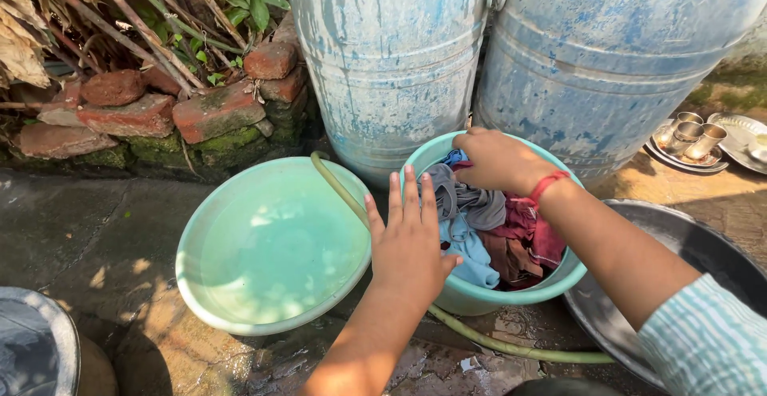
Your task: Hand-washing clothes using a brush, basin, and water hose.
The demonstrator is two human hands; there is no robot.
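Pale green basin sits at left, holding shallow water, a green hose draped over its rim. Left hand: fingers spread flat, palm down over the near rim of the teal bucket, touching the clothes. Right hand: fingers curled closed, pinching cloth at the bucket's far rim. Clothes are wet, bunched: grey, blue, maroon. Bucket stands just right of the basin, before two blue drums.

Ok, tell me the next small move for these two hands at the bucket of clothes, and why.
Probably lift one garment out: the right hand already grips the clothes at the far rim of the small bucket, the left hand rests open on its near rim, and the water-filled basin sits alongside.
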